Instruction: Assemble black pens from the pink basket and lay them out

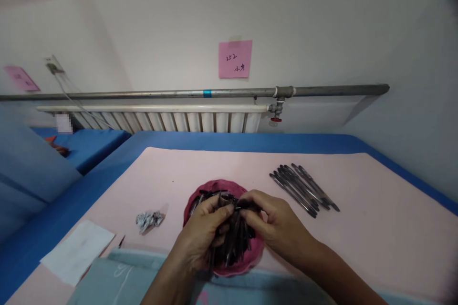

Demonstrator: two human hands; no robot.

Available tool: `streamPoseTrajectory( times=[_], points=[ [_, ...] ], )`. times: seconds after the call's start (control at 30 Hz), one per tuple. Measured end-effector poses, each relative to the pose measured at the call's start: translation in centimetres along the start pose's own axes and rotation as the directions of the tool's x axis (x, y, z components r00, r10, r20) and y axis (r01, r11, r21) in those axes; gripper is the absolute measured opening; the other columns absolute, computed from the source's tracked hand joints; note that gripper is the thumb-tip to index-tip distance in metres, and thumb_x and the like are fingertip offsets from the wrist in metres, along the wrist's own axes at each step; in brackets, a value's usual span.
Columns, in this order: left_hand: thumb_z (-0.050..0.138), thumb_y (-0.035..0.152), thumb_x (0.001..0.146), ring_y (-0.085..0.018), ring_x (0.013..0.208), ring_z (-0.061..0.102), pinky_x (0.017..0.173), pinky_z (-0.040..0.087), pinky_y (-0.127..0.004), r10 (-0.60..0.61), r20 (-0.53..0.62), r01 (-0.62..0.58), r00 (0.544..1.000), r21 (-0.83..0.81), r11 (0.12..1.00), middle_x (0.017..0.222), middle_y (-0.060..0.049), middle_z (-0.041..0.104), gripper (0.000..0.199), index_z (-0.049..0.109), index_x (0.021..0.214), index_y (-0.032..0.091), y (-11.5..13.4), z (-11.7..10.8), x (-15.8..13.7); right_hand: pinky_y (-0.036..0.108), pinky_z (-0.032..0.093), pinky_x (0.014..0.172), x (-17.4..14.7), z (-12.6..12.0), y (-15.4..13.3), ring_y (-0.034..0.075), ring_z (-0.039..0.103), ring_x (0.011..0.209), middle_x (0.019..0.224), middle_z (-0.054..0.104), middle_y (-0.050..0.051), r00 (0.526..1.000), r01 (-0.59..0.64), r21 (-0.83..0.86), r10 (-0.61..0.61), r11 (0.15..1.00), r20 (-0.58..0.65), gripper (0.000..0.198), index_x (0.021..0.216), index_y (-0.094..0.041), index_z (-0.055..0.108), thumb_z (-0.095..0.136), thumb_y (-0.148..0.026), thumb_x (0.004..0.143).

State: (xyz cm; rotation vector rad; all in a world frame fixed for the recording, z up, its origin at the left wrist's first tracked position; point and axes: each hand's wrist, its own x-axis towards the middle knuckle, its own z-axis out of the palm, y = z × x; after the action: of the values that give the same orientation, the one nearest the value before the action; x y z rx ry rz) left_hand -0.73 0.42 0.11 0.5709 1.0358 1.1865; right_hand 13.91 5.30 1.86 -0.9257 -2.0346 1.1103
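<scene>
Both my hands meet over a crimson scalloped bowl [255, 252] filled with dark pen parts [232, 243]. With thumb and fingers closed, my left hand [207, 226] pinches a thin pen piece, mostly hidden by the fingers. Right beside it, my right hand [266, 214] pinches a small dark pen part whose end points at the left fingertips. A small bright tip shows between the two hands; whether the pieces are joined, I cannot tell. To the right of the bowl lies a loose row of assembled-looking dark pens [300, 188], several of them, side by side at a slant.
A crumpled paper [148, 220] and a white sheet [79, 250] lie left on the pink table cover [375, 228]. Teal cloth [110, 281] lies along the near edge. Behind the blue table edge [236, 140] stand a radiator [179, 119] and pipe [153, 95]. Another person's hand shows far left.
</scene>
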Motion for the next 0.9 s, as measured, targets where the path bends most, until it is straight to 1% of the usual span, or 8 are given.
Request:
streamPoseTrajectory(
  times=[0.2,0.37,0.53,0.6,0.67,0.73,0.83,0.9],
  points=[
    [0.066,0.024,0.069,0.0,0.04,0.029,0.032,0.013,-0.012,0.026,0.048,-0.019,0.999,-0.146,0.989,0.056,0.007,0.041,0.02,0.053,0.08,0.015,0.3,0.0,0.0,0.025,0.045,0.071,-0.2,1.4,0.5,0.014,0.057,0.077,0.081,0.063,0.0,0.995,-0.052,0.337,0.076,0.94,-0.058,0.014,0.087,-0.02,0.062,0.056,-0.022,0.074],
    [0.065,0.024,0.071,0.0,0.039,0.03,0.031,0.014,-0.011,0.031,0.053,-0.018,0.998,-0.231,0.973,0.057,0.006,0.042,0.017,0.051,0.078,0.015,0.3,-0.1,-0.1,0.022,0.044,0.062,-0.2,1.5,0.5,0.011,0.053,0.066,0.075,0.06,-0.001,0.98,-0.065,0.446,0.14,0.893,-0.138,0.01,0.081,-0.02,0.062,0.057,-0.026,0.075],
    [0.065,0.021,0.071,0.0,0.039,0.032,0.031,0.016,-0.01,0.041,0.008,-0.037,0.999,-0.278,0.96,0.057,0.005,0.044,0.016,0.052,0.078,0.014,0.4,-0.2,0.3,0.022,0.042,0.054,-0.2,2.1,0.7,0.009,0.05,0.055,0.066,0.057,-0.004,0.987,-0.116,0.515,0.154,0.85,-0.032,0.017,0.09,-0.02,0.059,0.058,-0.023,0.073],
    [0.063,0.021,0.072,0.0,0.039,0.033,0.031,0.017,-0.01,0.049,-0.029,-0.056,0.998,-0.297,0.953,0.059,0.004,0.047,0.015,0.052,0.075,0.013,0.6,-0.3,0.4,0.022,0.042,0.054,-0.2,2.0,0.8,0.009,0.051,0.055,0.066,0.057,-0.003,0.983,-0.123,0.511,0.174,0.851,-0.052,0.016,0.09,-0.02,0.058,0.056,-0.024,0.074],
    [0.061,0.02,0.073,0.0,0.04,0.036,0.03,0.019,-0.01,0.064,-0.078,-0.085,0.995,-0.312,0.946,0.062,0.002,0.051,0.012,0.052,0.073,0.013,1.0,-0.6,0.4,0.023,0.042,0.054,0.0,1.2,0.7,0.01,0.051,0.055,0.067,0.057,-0.003,0.978,-0.101,0.427,0.168,0.898,-0.122,0.012,0.086,-0.02,0.059,0.054,-0.024,0.076],
    [0.056,0.02,0.074,-0.002,0.043,0.041,0.031,0.025,-0.011,0.071,-0.138,-0.114,0.988,-0.331,0.937,0.065,-0.001,0.054,0.008,0.054,0.073,0.012,1.6,-1.1,0.4,0.024,0.042,0.058,0.3,0.1,0.5,0.011,0.053,0.06,0.07,0.059,-0.002,0.98,-0.056,0.251,0.101,0.966,-0.169,0.01,0.083,-0.02,0.059,0.051,-0.022,0.078],
    [0.046,0.017,0.077,-0.007,0.049,0.051,0.038,0.038,-0.015,0.052,-0.204,-0.127,0.978,-0.376,0.918,0.065,-0.004,0.056,0.012,0.057,0.076,0.011,2.3,-1.9,0.4,0.025,0.04,0.063,0.5,-1.5,0.3,0.013,0.054,0.069,0.075,0.061,-0.001,0.999,0.02,-0.108,-0.023,0.994,-0.027,0.014,0.078,-0.02,0.061,0.048,-0.015,0.078],
    [0.043,0.013,0.077,-0.008,0.051,0.053,0.044,0.044,-0.016,0.018,-0.206,-0.102,0.978,-0.403,0.91,0.062,-0.005,0.057,0.016,0.059,0.075,0.01,2.6,-2.1,0.5,0.026,0.037,0.063,0.4,-2.0,0.5,0.013,0.053,0.069,0.075,0.06,0.001,0.992,0.08,-0.354,-0.04,0.932,0.121,0.015,0.075,-0.019,0.06,0.047,-0.012,0.077]
  ],
)
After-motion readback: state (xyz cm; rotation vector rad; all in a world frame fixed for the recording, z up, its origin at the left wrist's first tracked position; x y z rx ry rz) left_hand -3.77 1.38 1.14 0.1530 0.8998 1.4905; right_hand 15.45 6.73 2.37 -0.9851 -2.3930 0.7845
